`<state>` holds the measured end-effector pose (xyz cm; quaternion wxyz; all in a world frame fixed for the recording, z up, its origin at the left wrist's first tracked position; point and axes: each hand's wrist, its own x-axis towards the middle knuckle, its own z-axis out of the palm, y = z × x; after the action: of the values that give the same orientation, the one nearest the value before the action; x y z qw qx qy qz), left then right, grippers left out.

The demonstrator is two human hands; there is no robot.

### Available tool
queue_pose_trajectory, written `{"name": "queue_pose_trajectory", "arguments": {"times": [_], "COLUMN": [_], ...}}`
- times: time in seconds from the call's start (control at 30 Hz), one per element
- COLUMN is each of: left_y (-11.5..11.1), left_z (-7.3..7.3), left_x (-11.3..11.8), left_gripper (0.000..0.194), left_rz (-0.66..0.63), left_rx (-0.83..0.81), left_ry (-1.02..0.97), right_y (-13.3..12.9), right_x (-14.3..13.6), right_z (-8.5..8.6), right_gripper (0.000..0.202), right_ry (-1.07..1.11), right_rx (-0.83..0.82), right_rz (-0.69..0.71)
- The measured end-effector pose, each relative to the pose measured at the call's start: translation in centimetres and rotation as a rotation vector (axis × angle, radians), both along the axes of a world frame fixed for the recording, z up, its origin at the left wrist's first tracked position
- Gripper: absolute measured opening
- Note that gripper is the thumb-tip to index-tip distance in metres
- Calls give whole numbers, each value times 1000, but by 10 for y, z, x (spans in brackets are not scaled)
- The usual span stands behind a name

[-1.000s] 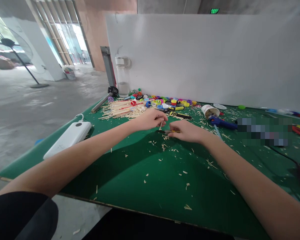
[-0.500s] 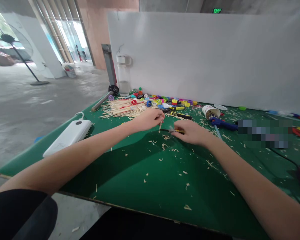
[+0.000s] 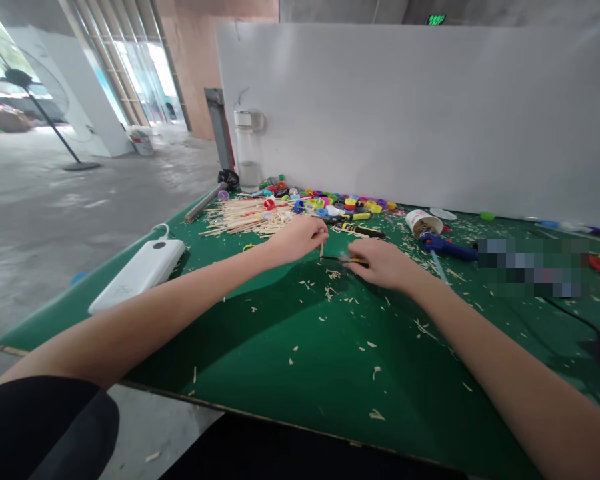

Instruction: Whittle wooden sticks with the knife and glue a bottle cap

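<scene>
Near the middle of the green table [image 3: 280, 380], my left hand [image 3: 301, 238] is closed on a short wooden stick [image 3: 322, 249], which points down towards the tabletop. My right hand [image 3: 375, 262] grips a knife [image 3: 336, 259] with a thin dark blade and a partly yellow handle. Its blade reaches left to the lower end of the stick. Pale wood shavings [image 3: 332, 275] lie beneath the blade and over the table. A pile of wooden sticks [image 3: 237, 217] lies beyond my left hand.
Bright bottle caps [image 3: 350, 204] and yellow-black tools [image 3: 363, 231] lie behind my hands. A tipped paper cup [image 3: 423, 223] and blue glue gun [image 3: 447, 247] are to the right. A white power strip [image 3: 137, 275] lies left; a glass bottle [image 3: 249, 157] stands at the white board [image 3: 415, 120].
The stick and knife have barely moved between my hands. The whole view has shifted very slightly.
</scene>
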<state>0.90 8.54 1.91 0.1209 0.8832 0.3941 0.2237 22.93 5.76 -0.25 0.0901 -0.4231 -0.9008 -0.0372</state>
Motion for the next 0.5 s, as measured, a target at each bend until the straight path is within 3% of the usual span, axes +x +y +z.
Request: {"name": "queue_pose_trajectory", "arguments": {"times": [0.23, 0.5], "left_y": [-5, -7], "left_z": [1, 1], "left_x": [4, 7], "left_gripper": [25, 26], "left_rz": [-55, -55], "left_rx": [38, 86], "left_ry": [-1, 39], "right_y": [5, 16], "right_x": [-9, -16], "right_z": [2, 1], "right_gripper": [20, 21], "right_ry": [-6, 24], "right_rx": [-29, -123], "right_rz": [28, -38]}}
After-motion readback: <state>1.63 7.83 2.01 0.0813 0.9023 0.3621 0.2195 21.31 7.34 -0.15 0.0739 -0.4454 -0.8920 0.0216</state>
